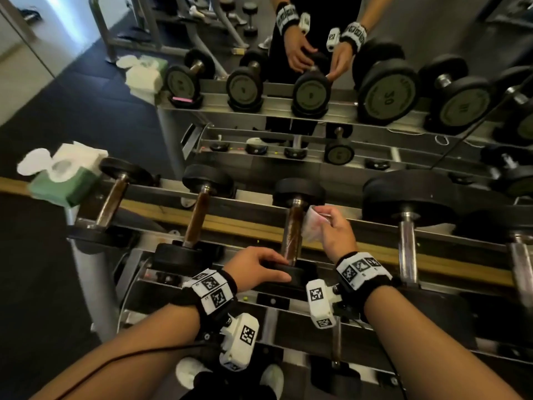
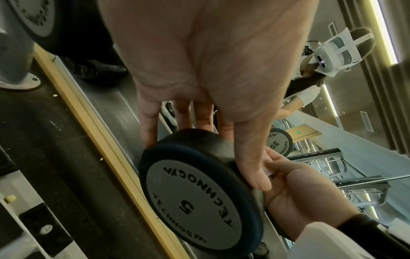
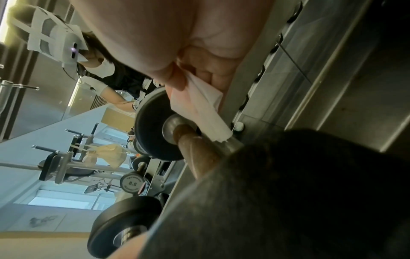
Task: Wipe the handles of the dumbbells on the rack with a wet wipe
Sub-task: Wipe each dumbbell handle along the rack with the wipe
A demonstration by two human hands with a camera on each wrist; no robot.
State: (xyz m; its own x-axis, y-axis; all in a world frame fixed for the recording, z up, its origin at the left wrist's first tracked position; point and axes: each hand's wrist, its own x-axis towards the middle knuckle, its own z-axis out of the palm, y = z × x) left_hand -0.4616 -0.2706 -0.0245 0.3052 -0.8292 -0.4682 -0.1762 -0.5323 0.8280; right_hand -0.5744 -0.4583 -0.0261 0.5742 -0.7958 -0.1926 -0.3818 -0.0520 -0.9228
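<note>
At the far left of the rack (image 1: 245, 223) sits my pack of wet wipes (image 1: 65, 176), then two small dumbbells I'm not touching. The third dumbbell (image 1: 294, 223) is the one in hand: it lies straight ahead of me, its long axis running away from my body, near head by my wrists and far head toward the mirror. My left hand (image 1: 256, 268) rests on that near head (image 2: 195, 201), thumb and fingers draped loosely over its rim and bracing it rather than clamping hard. The brown handle (image 1: 292, 229) runs forward between my two hands. Just to its right, my right hand (image 1: 334, 229) is nearer the work; its fingers pinch a folded wet wipe (image 1: 313, 222), narrow and closed on the cloth, and the wipe's edge touches the handle's right side near the far collar. I judge the next stroke must travel along the handle, toward me.
</note>
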